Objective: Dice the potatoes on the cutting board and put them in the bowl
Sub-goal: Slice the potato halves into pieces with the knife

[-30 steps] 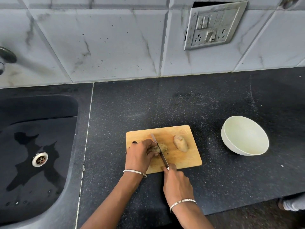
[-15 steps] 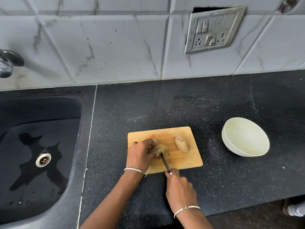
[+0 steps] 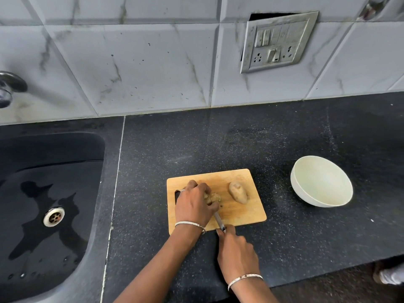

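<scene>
On the board (image 3: pixel 240 213), the left hand (image 3: pixel 193 204) curls its fingers over one potato (image 3: pixel 215 197), the right hand (image 3: pixel 237 251) grips the knife (image 3: pixel 219 221), whose blade is partly hidden under the left hand, a whole potato (image 3: pixel 238 192) lies near on the right, and the bowl (image 3: pixel 299 191) stands well apart on the counter (image 3: pixel 218 138).

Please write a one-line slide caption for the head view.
Left hand steadies a potato on the cutting board while right hand holds the knife.

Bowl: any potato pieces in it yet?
No, the bowl shows only its bare white inside.
</scene>
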The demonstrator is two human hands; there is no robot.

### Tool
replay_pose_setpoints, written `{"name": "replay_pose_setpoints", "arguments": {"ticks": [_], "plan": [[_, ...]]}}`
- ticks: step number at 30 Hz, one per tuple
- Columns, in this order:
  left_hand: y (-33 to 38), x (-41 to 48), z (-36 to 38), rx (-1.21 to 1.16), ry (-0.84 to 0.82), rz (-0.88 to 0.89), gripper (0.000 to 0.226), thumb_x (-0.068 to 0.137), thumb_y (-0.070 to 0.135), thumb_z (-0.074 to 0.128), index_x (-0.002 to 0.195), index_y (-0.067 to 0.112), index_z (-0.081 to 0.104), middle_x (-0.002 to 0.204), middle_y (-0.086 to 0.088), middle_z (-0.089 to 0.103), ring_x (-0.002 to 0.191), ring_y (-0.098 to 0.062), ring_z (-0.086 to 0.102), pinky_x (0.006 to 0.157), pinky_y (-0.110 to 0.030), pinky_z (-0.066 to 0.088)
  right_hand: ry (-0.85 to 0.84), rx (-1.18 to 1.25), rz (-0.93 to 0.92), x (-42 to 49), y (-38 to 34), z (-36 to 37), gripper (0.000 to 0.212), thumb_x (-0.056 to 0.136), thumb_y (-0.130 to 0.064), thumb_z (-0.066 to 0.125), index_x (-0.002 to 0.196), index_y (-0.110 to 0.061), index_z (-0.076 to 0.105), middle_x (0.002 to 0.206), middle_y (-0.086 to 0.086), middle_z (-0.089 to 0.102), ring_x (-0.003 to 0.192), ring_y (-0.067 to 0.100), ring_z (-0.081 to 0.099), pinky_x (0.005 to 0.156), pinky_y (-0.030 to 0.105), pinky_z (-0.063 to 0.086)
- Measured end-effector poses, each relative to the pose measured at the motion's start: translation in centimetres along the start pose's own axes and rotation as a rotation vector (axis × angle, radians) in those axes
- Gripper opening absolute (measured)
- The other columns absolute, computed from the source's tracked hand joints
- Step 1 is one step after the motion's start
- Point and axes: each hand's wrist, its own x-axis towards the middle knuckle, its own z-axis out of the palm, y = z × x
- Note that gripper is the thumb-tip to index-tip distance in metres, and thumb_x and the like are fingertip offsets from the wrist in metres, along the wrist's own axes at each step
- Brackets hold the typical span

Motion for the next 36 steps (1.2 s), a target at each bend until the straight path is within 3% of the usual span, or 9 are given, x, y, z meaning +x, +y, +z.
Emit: {"name": "replay_pose_setpoints", "arguments": {"ticks": [14, 20, 31, 36], "plan": [[0.0, 0.4, 0.6, -0.048, 0.048, -0.033, 0.029, 0.070, 0.038, 0.074, 0.097, 0.029, 0.069, 0.096, 0.008, 0.060, 0.088, -0.017, 0.057, 0.067, -0.024, 0.038, -0.020, 0.012, 0.019, -0.3, 0.1, 0.0, 0.039, 0.102, -0.048, 0.019, 0.124, -0.023, 0.041, 0.112, 0.004, 0.065, 0.108, 0.030, 0.062, 0.076, 0.039, 0.049], [-0.1, 0.7, 0.5, -0.039, 0.045, -0.012, 0.025, 0.071, 0.038, 0.074, 0.093, 0.027, 0.069, 0.089, 0.007, 0.066, 0.086, -0.016, 0.059, 0.068, -0.027, 0.045, -0.044, 0.013, 0.029, -1.3, 0.9, 0.1, 0.036, 0.102, -0.048, 0.018, 0.113, -0.021, 0.039, 0.109, 0.003, 0.066, 0.105, 0.029, 0.063, 0.068, 0.037, 0.042], [-0.5, 0.8, 0.3, -0.056, 0.026, 0.012, 0.027, 0.071, 0.043, 0.077, 0.091, 0.028, 0.069, 0.087, 0.007, 0.064, 0.084, -0.014, 0.058, 0.070, -0.029, 0.050, -0.047, 0.012, 0.008, -1.6, 1.6, 0.1, 0.038, 0.102, -0.050, 0.017, 0.117, -0.022, 0.039, 0.109, 0.003, 0.067, 0.106, 0.029, 0.063, 0.067, 0.035, 0.039], [-0.6, 0.9, 0.2, -0.064, 0.013, 0.021, 0.027, 0.071, 0.043, 0.077, 0.092, 0.028, 0.068, 0.085, 0.008, 0.063, 0.085, -0.014, 0.058, 0.071, -0.029, 0.049, -0.086, -0.047, 0.081, -3.4, 3.1, 0.2, 0.045, 0.099, -0.056, 0.015, 0.123, -0.024, 0.035, 0.111, 0.001, 0.065, 0.109, 0.027, 0.061, 0.071, 0.035, 0.038]]}}
